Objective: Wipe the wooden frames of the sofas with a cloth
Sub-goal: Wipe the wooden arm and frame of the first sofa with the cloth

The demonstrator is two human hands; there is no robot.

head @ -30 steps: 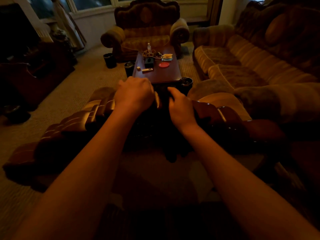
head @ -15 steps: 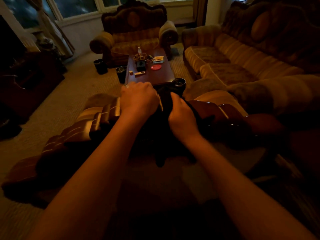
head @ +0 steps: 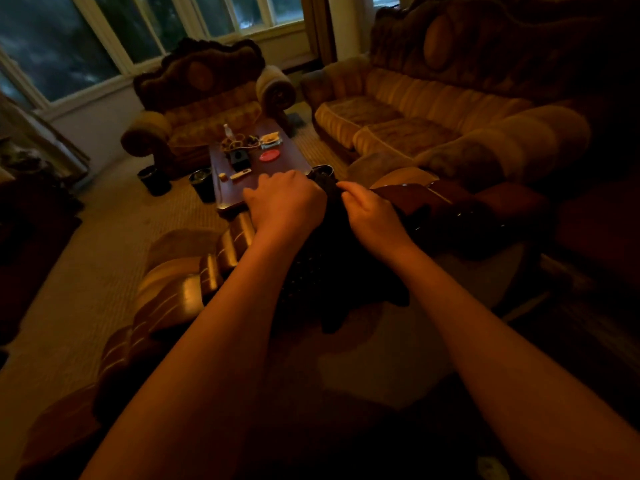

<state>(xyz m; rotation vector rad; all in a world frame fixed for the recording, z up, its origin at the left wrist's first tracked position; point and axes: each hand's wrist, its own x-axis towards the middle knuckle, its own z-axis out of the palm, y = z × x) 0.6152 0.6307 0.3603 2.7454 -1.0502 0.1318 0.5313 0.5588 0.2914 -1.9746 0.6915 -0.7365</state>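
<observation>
Dark cloth [head: 332, 271] draped over glossy wooden frame [head: 194, 289], fingers of both hands [head: 284, 202] [head: 370, 216] grasping it

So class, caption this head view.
Both hands, left hand and right hand, grip a dark cloth over the sofa's wooden frame.

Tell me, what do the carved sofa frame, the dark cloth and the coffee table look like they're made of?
Frame: looks like carved wood with a glossy varnish; its ridges catch bright highlights.
Cloth: soft dark fabric, matte; it drapes and bunches between the left hand and right hand. The weave is too dim to tell.
Coffee table: probably polished reddish wood, with a smooth, faintly reflective top.
</observation>
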